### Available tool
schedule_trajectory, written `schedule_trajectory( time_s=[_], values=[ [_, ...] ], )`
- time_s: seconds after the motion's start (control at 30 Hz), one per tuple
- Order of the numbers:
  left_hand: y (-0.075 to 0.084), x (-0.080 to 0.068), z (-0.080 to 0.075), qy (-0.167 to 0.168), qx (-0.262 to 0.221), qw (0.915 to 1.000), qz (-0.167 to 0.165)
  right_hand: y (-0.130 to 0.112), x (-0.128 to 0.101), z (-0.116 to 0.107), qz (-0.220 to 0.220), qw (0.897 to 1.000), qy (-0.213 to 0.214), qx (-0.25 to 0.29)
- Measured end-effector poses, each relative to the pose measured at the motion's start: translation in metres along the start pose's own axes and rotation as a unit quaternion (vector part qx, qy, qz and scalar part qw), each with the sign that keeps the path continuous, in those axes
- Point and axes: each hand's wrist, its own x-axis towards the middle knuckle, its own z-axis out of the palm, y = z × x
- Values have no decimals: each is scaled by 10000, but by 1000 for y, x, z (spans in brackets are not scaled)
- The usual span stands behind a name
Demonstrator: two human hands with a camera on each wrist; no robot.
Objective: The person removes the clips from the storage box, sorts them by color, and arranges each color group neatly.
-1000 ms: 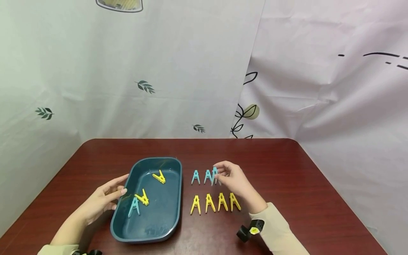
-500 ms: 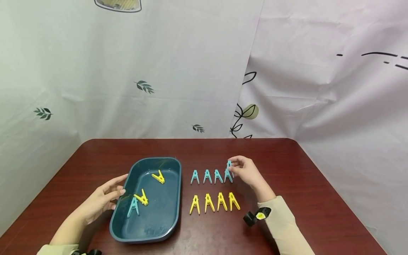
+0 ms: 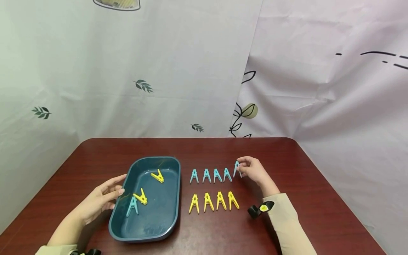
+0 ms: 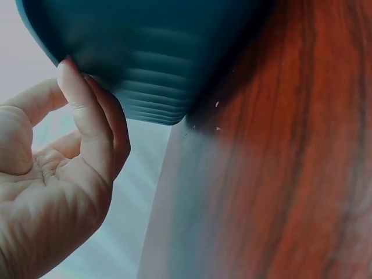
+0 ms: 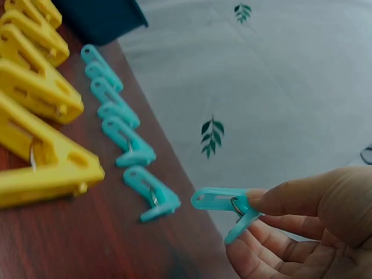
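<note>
On the dark red table (image 3: 287, 170) lie a row of several teal clothespins (image 3: 210, 175) and, nearer me, a row of several yellow clothespins (image 3: 213, 202). My right hand (image 3: 243, 169) pinches one more teal clothespin (image 3: 236, 169) at the right end of the teal row; in the right wrist view this clothespin (image 5: 224, 203) is held between thumb and fingers (image 5: 290, 197). My left hand (image 3: 116, 189) rests with straight fingers (image 4: 87, 116) against the left rim of a dark teal tray (image 3: 159, 216). The tray holds two yellow clothespins (image 3: 141, 197) and a teal one (image 3: 132, 206).
White printed curtains (image 3: 159, 71) hang right behind the table and along both sides. The table's far edge (image 3: 191, 139) runs behind the tray and rows. In the left wrist view the tray's ribbed outer wall (image 4: 157, 58) fills the top.
My right hand has moved to the right along the teal row, still pinching a teal clothespin, and more teal clothespins now lie in that row. My left hand stays at the tray.
</note>
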Motion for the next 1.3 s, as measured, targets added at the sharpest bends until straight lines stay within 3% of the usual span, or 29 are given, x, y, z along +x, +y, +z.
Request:
schedule_trajectory(
  time_s=[0.43,0.83,1.1,1.3],
  values=[
    [-2,-2,1,6,-120,9999,-23,21,5,4,279,9991,-316,83],
    [-1,-4,1,44,-143,9999,-51,21,6,5,330,9992,-156,-129],
    [-3,-5,1,76,-145,9999,-32,-11,-3,7,93,9985,70,-542],
    [1,-2,2,-9,-43,10000,20,-45,-10,19,-355,9951,46,-921]
  ],
)
